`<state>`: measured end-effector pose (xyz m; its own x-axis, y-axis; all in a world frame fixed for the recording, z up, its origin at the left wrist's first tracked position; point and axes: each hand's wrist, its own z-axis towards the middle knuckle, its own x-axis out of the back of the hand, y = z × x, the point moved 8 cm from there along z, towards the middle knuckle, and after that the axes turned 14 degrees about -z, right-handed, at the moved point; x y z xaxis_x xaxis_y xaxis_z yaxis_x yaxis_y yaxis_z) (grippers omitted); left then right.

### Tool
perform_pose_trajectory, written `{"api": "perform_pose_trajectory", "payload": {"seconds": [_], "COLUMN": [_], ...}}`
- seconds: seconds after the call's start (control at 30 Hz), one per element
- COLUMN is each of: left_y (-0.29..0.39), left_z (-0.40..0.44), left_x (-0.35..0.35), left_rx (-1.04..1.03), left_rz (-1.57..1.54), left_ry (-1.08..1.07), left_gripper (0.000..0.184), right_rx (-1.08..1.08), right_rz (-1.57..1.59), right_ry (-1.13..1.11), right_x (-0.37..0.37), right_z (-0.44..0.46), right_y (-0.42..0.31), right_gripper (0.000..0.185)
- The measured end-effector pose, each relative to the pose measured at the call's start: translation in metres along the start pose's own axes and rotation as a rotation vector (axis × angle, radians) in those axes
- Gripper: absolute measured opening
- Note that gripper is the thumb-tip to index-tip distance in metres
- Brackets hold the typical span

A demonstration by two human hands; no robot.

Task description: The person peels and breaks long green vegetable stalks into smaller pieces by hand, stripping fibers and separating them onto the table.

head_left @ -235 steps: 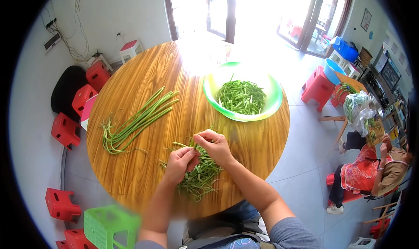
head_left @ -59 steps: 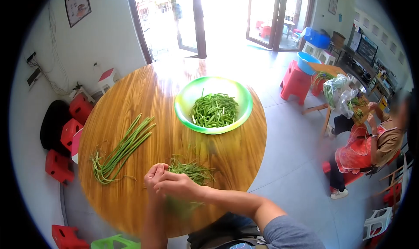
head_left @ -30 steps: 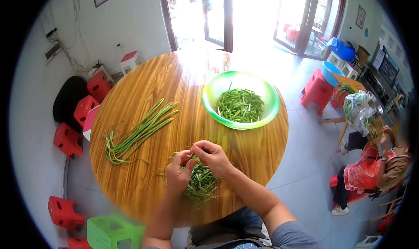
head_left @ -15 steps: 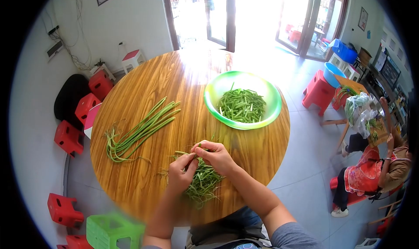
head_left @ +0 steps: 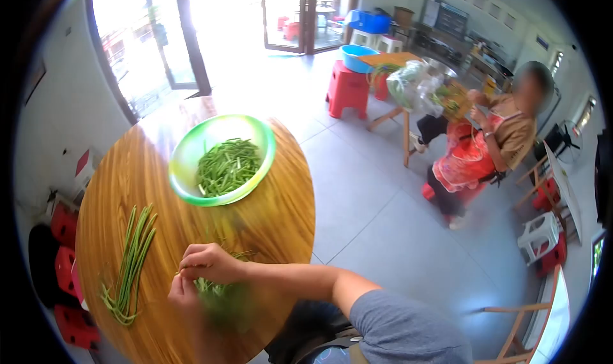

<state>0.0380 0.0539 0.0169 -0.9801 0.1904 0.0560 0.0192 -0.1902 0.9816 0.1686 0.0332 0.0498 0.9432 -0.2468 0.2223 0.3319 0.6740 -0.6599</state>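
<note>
My right hand (head_left: 214, 264) is closed in a pinch, its fingertips meeting those of my left hand (head_left: 184, 292). A thin green stem, mostly hidden, seems to be pinched between them. The left hand is blurred toward the wrist. Under my hands lies a pile of leafy green trimmings (head_left: 214, 288), partly covered by my right forearm. Left of them is a loose bundle of long green stems (head_left: 136, 252) with curled lower ends. Beyond my hands stands a green-and-white plastic basin (head_left: 185, 163) holding many short cut stem pieces (head_left: 228, 168).
The round wooden table (head_left: 290, 217) carries all this. To the right, a person in a red apron (head_left: 460, 156) sits at a smaller wooden table (head_left: 393, 59) with greens and a plastic bag (head_left: 414, 83). A blue basin (head_left: 354, 57) rests on a red stool (head_left: 348, 91). Red stools line the left wall.
My view has swung to the right, so the table sits further left and the seated person shows more fully. My hands stay together above the trimmings.
</note>
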Motion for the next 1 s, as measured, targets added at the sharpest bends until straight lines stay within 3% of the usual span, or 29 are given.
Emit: {"api": "perform_pose_trajectory", "payload": {"seconds": [0.13, 0.33, 0.7, 1.0], "left_y": [-0.02, -0.022, -0.03, -0.018], "left_z": [0.004, 0.007, 0.009, 0.008], "left_x": [0.01, 0.009, 0.005, 0.009], "left_rx": [0.017, -0.031, 0.023, -0.097], "left_rz": [-0.004, -0.148, -0.272, -0.251], "left_ry": [-0.004, 0.019, -0.101, -0.157], "left_gripper": [0.024, 0.024, 0.021, 0.02], "right_rx": [0.191, 0.11, 0.181, 0.158], "right_rz": [-0.207, -0.204, -0.316, -0.244], "right_ry": [0.017, 0.117, 0.062, 0.065], "right_x": [-0.008, 0.003, 0.0, 0.001], "right_z": [-0.009, -0.005, -0.008, -0.004], "right_y": [-0.016, -0.016, -0.015, -0.015], "right_gripper": [0.014, 0.009, 0.011, 0.014]}}
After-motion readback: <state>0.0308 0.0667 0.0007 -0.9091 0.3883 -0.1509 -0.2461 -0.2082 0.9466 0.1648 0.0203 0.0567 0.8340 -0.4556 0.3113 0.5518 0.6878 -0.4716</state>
